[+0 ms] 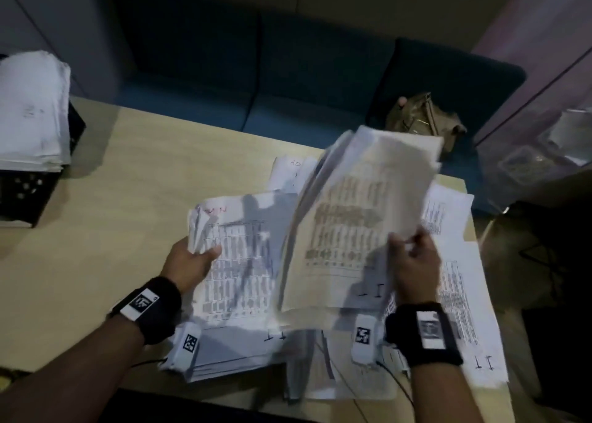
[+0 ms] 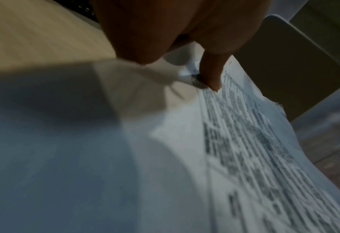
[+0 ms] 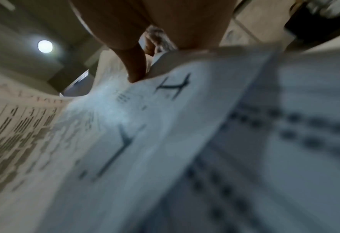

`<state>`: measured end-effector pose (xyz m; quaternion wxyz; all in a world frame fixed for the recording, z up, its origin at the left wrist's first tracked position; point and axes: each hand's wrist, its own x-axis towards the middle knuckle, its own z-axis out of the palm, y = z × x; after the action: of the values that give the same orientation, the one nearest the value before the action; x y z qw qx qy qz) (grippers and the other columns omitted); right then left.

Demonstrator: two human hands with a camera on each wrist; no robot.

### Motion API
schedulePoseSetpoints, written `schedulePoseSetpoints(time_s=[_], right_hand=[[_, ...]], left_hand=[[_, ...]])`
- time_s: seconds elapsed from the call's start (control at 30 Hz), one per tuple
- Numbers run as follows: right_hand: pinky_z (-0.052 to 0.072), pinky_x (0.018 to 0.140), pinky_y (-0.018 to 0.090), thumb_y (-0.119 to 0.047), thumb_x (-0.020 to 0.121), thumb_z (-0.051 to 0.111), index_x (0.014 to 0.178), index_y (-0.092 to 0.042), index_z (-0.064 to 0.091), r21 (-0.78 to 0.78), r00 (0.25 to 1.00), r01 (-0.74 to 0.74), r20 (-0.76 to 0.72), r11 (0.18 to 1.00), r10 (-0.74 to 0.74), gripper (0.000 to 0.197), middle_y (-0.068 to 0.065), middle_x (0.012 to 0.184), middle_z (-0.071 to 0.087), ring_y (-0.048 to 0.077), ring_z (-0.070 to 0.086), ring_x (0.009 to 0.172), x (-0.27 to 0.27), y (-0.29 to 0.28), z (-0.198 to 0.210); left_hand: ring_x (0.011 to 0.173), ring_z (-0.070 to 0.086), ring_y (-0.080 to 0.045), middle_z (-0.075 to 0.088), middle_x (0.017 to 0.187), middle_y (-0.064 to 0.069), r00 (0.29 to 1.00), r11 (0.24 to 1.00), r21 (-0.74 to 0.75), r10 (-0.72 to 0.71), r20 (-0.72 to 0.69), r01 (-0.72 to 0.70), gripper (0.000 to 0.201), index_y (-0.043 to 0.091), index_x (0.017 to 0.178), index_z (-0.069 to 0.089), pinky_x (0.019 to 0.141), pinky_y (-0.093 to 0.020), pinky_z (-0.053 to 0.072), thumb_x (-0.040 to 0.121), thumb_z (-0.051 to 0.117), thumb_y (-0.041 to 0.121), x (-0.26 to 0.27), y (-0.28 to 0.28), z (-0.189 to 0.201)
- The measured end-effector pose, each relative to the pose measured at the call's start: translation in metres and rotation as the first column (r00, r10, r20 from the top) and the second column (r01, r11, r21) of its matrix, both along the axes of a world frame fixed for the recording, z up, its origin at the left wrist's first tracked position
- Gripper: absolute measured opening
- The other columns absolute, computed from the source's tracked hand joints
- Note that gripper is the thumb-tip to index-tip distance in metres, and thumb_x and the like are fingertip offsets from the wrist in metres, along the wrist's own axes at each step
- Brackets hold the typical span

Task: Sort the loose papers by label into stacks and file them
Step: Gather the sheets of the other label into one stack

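Note:
A pile of printed papers (image 1: 237, 262) lies on the wooden table (image 1: 96, 262), its top sheet marked in red at the upper left. My left hand (image 1: 192, 256) grips the pile's left edge, thumb on top, fingers underneath. In the left wrist view the thumb (image 2: 211, 74) presses on the printed sheet (image 2: 244, 149). My right hand (image 1: 413, 256) holds a thick bundle of sheets (image 1: 362, 217) lifted and tilted above the pile. In the right wrist view a finger (image 3: 135, 66) pinches the edge of a sheet with handwritten black marks (image 3: 165, 94).
More printed sheets (image 1: 455, 278) are spread on the table's right side. A tall paper stack (image 1: 32, 111) sits on a black crate (image 1: 28, 191) at the far left. A dark blue sofa (image 1: 288, 79) with a tan bag (image 1: 423, 121) runs behind the table.

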<state>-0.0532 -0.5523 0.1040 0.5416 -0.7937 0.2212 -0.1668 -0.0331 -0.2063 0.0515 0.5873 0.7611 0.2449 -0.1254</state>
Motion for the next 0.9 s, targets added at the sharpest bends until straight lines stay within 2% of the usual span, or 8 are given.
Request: schedulePoseSetpoints(time_s=[0.1,0.23,0.33,0.47,0.53,0.63,0.83,0.9], right_hand=[[0.055,0.075,0.039,-0.040,0.072,0.065,0.090,-0.031,0.061,0.145,0.990,-0.079,-0.107,0.986,0.095,0.020,0.001,0.091,0.069,0.025,0.066,0.087,0.005,0.044,-0.033],[0.048,0.064,0.019,-0.027,0.089,0.060,0.104,-0.021,0.058,0.246,0.939,-0.213,-0.217,0.946,0.268,0.016,-0.001,0.099,0.066,0.016,0.064,0.090,-0.002,0.086,-0.058],[0.042,0.056,0.008,-0.018,0.090,0.059,0.115,-0.012,0.054,0.214,0.888,-0.287,-0.308,0.934,0.343,0.026,0.000,0.101,0.063,0.011,0.061,0.085,-0.008,0.095,-0.068],[0.043,0.063,0.009,-0.011,0.087,0.060,0.120,-0.015,0.048,0.202,0.747,-0.508,-0.380,0.837,0.545,0.036,-0.007,0.102,0.059,0.018,0.059,0.098,-0.015,0.096,-0.072],[0.047,0.069,0.012,-0.010,0.083,0.066,0.129,-0.014,0.040,0.228,0.710,-0.557,-0.368,0.799,0.600,0.053,-0.004,0.112,0.054,0.020,0.057,0.104,-0.013,0.093,-0.069],[0.048,0.089,0.020,-0.032,0.078,0.074,0.144,-0.020,0.017,0.295,0.832,-0.443,-0.217,0.847,0.511,0.088,-0.004,0.130,0.039,0.016,0.047,0.118,0.005,0.090,-0.058],[0.037,0.101,0.027,-0.033,0.092,0.055,0.134,-0.019,0.045,-0.109,0.819,-0.524,-0.338,0.845,0.464,0.046,0.005,0.130,0.044,0.007,0.040,0.110,0.034,0.094,-0.045],[0.044,0.098,0.038,-0.029,0.095,0.051,0.120,-0.010,0.056,-0.143,0.792,-0.573,-0.350,0.807,0.500,0.032,0.012,0.120,0.052,0.009,0.047,0.098,0.029,0.092,-0.045]], left_hand=[[0.074,0.058,-0.023,0.065,0.095,-0.007,0.998,0.997,-0.048,-0.052,0.042,0.054,0.039,0.025,0.123,0.057,0.064,-0.026,0.043,0.086,0.068,0.019,0.001,-0.012,0.008],[0.086,0.069,-0.025,0.072,0.102,-0.014,0.995,0.993,-0.071,-0.092,-0.031,0.090,0.008,0.018,0.092,0.068,0.076,-0.035,0.053,0.085,0.065,0.016,-0.003,-0.017,0.001],[0.095,0.069,-0.027,0.068,0.115,-0.017,0.996,0.958,-0.275,-0.088,-0.020,0.079,0.025,0.014,0.113,0.064,0.084,-0.041,0.054,0.097,0.051,0.029,-0.009,-0.016,0.002],[0.126,0.038,0.014,0.035,0.137,0.041,0.969,0.943,-0.276,-0.126,0.213,0.184,0.088,0.047,0.143,0.027,0.098,-0.017,0.041,0.067,0.064,0.072,-0.009,-0.011,0.015],[0.108,0.030,0.037,0.030,0.123,0.053,0.943,0.964,-0.108,-0.209,0.259,0.243,0.078,0.055,0.137,0.026,0.101,-0.016,0.033,0.076,0.074,0.044,-0.002,-0.011,0.021],[0.121,0.038,0.015,0.040,0.122,0.046,0.902,0.928,0.064,-0.372,0.219,0.367,0.070,0.062,0.108,0.050,0.111,-0.029,0.024,0.086,0.060,-0.004,0.006,-0.015,0.022],[0.118,0.049,0.002,0.048,0.128,0.024,0.919,0.928,-0.090,-0.337,0.206,0.361,0.053,0.035,0.121,0.050,0.088,-0.005,0.038,0.086,0.064,-0.001,-0.003,-0.040,0.026],[0.127,0.036,0.004,0.033,0.142,0.024,0.923,0.928,-0.086,-0.346,0.168,0.363,0.072,0.041,0.140,0.031,0.105,-0.020,0.033,0.086,0.067,0.010,-0.010,-0.044,0.014]])
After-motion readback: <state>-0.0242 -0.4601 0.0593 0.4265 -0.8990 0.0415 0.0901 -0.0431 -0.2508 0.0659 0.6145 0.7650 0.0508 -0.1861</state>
